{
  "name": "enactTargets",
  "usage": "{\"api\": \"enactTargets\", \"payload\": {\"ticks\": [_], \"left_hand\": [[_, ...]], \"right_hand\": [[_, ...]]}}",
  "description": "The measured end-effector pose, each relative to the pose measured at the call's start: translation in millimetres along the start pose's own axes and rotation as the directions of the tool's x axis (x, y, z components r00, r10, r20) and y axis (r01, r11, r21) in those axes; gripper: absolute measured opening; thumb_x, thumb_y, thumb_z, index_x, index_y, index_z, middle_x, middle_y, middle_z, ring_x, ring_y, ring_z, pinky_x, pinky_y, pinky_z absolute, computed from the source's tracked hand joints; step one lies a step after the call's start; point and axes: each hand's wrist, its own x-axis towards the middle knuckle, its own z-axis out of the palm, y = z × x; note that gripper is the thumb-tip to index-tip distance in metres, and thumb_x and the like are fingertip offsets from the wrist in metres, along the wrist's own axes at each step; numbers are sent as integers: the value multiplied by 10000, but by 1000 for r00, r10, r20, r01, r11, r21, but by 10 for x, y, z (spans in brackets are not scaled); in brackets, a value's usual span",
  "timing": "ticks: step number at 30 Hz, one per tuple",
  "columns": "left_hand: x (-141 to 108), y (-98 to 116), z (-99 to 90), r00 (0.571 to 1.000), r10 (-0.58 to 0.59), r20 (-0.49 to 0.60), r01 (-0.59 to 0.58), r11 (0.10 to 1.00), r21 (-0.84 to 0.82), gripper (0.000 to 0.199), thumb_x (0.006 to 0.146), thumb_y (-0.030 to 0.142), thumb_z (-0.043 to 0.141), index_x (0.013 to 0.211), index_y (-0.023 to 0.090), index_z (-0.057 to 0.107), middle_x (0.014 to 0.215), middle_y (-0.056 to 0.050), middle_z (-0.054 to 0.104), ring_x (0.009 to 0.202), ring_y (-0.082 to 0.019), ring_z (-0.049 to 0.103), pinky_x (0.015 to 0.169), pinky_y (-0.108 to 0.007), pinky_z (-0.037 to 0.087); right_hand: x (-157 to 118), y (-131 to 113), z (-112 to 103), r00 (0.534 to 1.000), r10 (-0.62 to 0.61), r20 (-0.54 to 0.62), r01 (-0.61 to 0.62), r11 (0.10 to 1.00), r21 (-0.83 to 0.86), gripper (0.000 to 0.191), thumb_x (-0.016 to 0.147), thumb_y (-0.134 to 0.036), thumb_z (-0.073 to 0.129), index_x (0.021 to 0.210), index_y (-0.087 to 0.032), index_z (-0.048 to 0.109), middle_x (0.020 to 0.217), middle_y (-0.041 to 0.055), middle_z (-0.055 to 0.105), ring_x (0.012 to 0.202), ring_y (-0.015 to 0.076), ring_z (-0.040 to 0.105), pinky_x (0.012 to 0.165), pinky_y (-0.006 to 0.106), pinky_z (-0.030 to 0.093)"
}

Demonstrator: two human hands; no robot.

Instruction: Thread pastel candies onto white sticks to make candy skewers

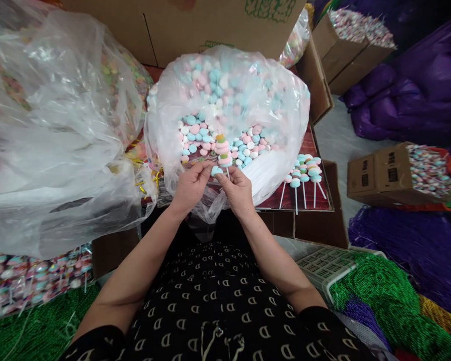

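My right hand (pixel 239 189) grips the white stick of a candy skewer (pixel 223 148), which stands upright with pink, green and blue soft candies stacked on it and an orange piece on top. Light blue candy (pixel 215 171) sits between the two hands, against my right thumb. My left hand (pixel 192 185) is closed in a pinch, its fingertips at the edge of this blue candy. Right behind the hands lies a clear plastic bag (pixel 285 108), open toward me, full of loose pink, blue and white candies (pixel 197 133). White sticks (pixel 265 170) lie at its right front.
Several finished candy skewers (pixel 304 173) lie on the red table (pixel 319 200) at right. Another large plastic bag (pixel 52 150) covers the left side, near gold twist ties (pixel 141 186). Cardboard boxes (pixel 379 175), a white crate (pixel 323 268) and green strands (pixel 383 296) surround the table.
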Motion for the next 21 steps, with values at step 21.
{"api": "enactTargets", "payload": {"ticks": [21], "left_hand": [[20,-21,44,987,-161,-20,159,984,-78,372,928,545,695,845,185,738,748,-28,747,669,-157,671,688,-283,580]], "right_hand": [[-317,-157,-287,990,99,103,-88,990,-111,435,941,-606,669,1098,-207,737,636,-51,515,568,110,410,534,262,304]]}}
